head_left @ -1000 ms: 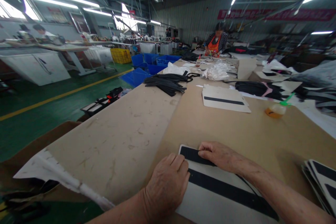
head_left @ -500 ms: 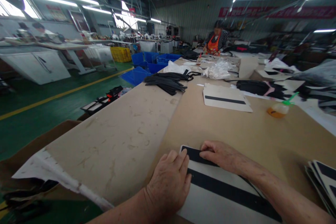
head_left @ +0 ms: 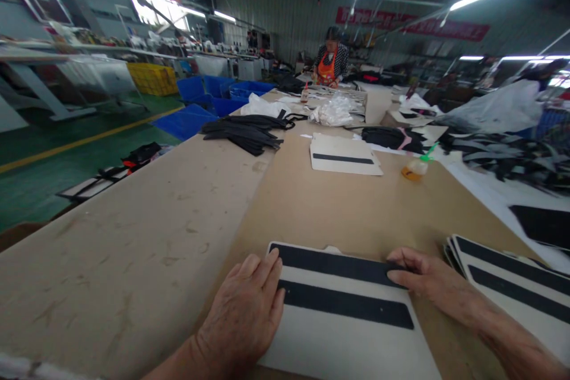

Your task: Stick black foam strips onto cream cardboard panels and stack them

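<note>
A cream-coloured board (head_left: 347, 347) lies on the table in front of me, with two black strips running across it. My left hand (head_left: 247, 303) lies flat along the board's left edge, its fingertips on the left end of the upper black strip (head_left: 333, 262). At that strip's other end, the thumb and fingers of my right hand (head_left: 416, 273) pinch it near the board's right edge. The lower black strip (head_left: 347, 304) lies flat, roughly parallel to the upper one. Part of the board's left side is hidden under my left hand.
To the right stands a stack of similar striped boards (head_left: 512, 303). Farther off are another board (head_left: 342, 145) with one strip, a bottle of amber liquid (head_left: 414, 169), and a pile of black strips (head_left: 244, 130). Someone in an orange apron (head_left: 327, 68) stands at the far end.
My right hand has slid rightward along the upper strip to its right end. My left hand stays at the left end. The view has turned right, showing more of the stack.
</note>
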A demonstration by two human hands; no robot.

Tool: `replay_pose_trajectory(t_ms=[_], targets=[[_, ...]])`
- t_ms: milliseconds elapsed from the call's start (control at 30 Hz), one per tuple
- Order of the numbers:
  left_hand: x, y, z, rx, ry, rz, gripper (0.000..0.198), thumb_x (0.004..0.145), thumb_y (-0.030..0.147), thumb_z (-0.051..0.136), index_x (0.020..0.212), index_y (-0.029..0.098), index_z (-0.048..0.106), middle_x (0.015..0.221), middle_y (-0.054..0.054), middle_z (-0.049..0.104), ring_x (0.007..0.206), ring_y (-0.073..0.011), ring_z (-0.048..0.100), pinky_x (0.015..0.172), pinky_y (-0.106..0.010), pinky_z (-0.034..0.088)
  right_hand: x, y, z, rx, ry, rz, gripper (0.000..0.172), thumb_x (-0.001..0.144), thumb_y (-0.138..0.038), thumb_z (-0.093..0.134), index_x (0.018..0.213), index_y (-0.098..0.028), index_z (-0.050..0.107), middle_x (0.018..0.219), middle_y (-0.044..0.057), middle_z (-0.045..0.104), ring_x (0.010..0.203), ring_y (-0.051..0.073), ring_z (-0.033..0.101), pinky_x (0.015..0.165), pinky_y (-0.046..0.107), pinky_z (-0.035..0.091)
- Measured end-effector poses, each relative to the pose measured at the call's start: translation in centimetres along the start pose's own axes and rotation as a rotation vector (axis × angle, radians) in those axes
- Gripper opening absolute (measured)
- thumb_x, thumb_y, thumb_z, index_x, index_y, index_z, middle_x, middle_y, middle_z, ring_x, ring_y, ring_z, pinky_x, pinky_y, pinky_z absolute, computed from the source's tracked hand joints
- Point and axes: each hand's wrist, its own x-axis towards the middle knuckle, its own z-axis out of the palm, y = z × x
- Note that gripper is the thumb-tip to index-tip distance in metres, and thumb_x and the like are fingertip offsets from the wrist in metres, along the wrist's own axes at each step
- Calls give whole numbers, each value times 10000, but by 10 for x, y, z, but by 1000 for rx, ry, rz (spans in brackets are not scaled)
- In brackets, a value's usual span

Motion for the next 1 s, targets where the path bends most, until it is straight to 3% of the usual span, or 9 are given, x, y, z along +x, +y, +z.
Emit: replay_pose_trajectory(t_ms=[200, 400, 1000], targets=[[0, -4, 3, 27, 82, 57, 398, 888, 243, 494, 1220, 71, 630, 1281, -146, 630, 991, -289, 567, 831, -451, 535, -4, 10, 16, -138, 255, 39, 241, 769, -461, 578, 823, -226, 585, 658, -51, 499, 653, 147, 484, 630, 279, 362], [-1, -9, 6, -10, 115, 82, 383, 892, 259, 496, 1212, 101, 633, 1267, -134, 637, 983, -281, 573, 822, -453, 526, -8, 2, 22, -176, 375, 65, 220, 746, -426, 575, 848, -231, 582, 661, -51, 511, 661, 156, 500, 640, 285, 356], [-4, -13, 12, -29, 70, 67, 398, 896, 277, 499, 1258, 149, 604, 1312, -113, 615, 1040, -285, 572, 882, -468, 517, -7, -5, 28, -319, 426, 105, 166, 807, -344, 571, 924, -231, 539, 715, -18, 605, 679, 172, 577, 666, 304, 388]])
